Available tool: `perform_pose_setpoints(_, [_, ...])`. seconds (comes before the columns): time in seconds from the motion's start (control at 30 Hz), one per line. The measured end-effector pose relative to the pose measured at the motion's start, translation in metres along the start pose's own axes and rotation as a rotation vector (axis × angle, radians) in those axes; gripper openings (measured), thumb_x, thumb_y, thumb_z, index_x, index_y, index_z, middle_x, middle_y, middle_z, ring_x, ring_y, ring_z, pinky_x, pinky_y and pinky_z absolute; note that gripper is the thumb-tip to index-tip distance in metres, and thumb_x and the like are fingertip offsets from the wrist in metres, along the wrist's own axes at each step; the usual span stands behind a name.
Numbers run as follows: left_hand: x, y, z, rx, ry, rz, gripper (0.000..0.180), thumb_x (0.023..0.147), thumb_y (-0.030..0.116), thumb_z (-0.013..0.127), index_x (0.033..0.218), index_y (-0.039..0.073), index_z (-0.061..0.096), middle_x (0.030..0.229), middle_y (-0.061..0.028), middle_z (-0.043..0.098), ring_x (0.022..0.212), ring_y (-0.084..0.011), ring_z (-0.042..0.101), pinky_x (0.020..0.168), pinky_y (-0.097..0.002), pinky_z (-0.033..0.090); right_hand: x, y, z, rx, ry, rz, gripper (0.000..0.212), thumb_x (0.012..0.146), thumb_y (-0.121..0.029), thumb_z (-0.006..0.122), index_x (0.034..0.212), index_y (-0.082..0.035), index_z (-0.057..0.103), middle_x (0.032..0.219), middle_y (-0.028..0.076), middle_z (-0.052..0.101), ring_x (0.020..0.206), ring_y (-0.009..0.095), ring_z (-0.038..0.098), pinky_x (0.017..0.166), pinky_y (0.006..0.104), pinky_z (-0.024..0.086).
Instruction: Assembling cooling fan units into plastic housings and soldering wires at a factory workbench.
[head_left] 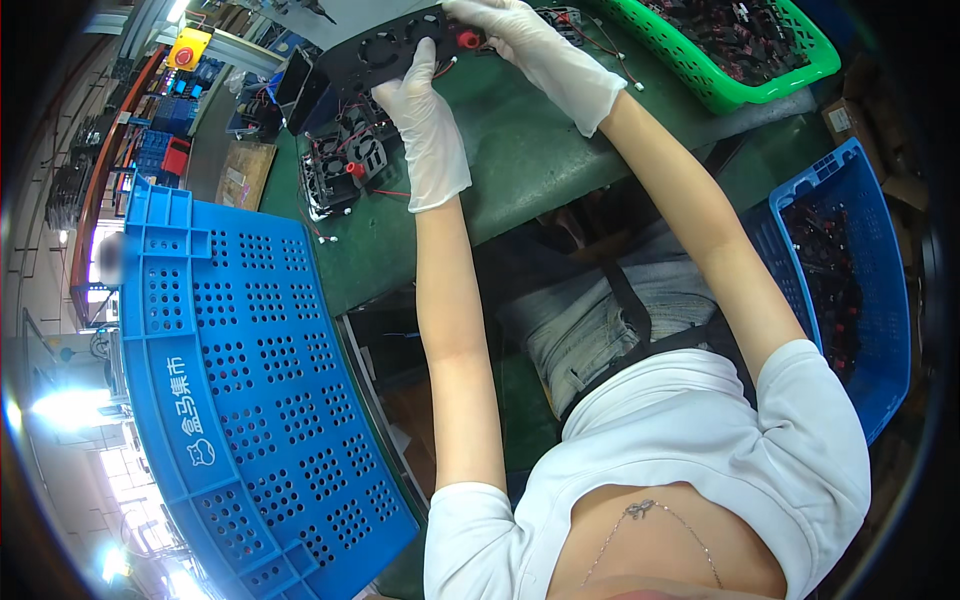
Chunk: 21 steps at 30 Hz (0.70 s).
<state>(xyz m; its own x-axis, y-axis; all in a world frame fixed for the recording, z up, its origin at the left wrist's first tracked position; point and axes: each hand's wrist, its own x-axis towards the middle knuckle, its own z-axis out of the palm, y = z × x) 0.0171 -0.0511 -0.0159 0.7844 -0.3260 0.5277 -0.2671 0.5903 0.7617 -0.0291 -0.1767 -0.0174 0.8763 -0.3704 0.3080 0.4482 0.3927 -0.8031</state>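
Note:
A black plastic panel with round fan openings (378, 50) is held tilted above the bench at the top of the view. My gloved left hand (425, 125) grips its near edge, with the thumb lying on the face. At the panel's right end my gloved right hand (535, 55) has its fingers closed on the edge; the fingertips are partly cut off by the frame. A round red part (468, 40) shows between the two hands. Below and left of my left hand, black fan assemblies (340, 172) with red parts and thin wires lie on the bench.
The green bench (520, 170) carries a green basket (700, 75) of small dark parts at far right. A blue perforated crate (270, 380) stands at left, near the bench. Another blue crate (880, 330) with dark parts sits at right. A yellow box with a red button (187, 50) is at upper left.

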Motion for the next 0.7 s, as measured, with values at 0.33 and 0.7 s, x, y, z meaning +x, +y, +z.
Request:
perform_pose_setpoints(0.33, [0.005, -0.004, -0.008, 0.070, -0.037, 0.118, 0.020, 0.084, 0.002, 0.067, 0.102, 0.002, 0.061, 0.097, -0.0047, 0.065, 0.084, -0.0136, 0.062, 0.075, -0.0313, 0.050, -0.018, -0.018, 0.007, 0.087, -0.096, -0.059, 0.038, 0.080, -0.009, 0.071, 0.116, -0.001, 0.061, 0.098, 0.006, 0.066, 0.087, 0.013, 0.062, 0.078, 0.0260, 0.049])
perform_pose_setpoints(0.7, [0.005, 0.000, -0.007, 0.022, -0.070, 0.125, 0.025, 0.084, 0.000, 0.065, 0.107, 0.003, 0.058, 0.100, -0.0065, 0.064, 0.088, -0.0157, 0.063, 0.076, -0.0330, 0.052, -0.031, -0.030, 0.013, 0.057, -0.121, -0.042, 0.039, 0.081, -0.006, 0.069, 0.118, 0.000, 0.059, 0.100, 0.006, 0.066, 0.088, 0.012, 0.062, 0.080, 0.0254, 0.049])
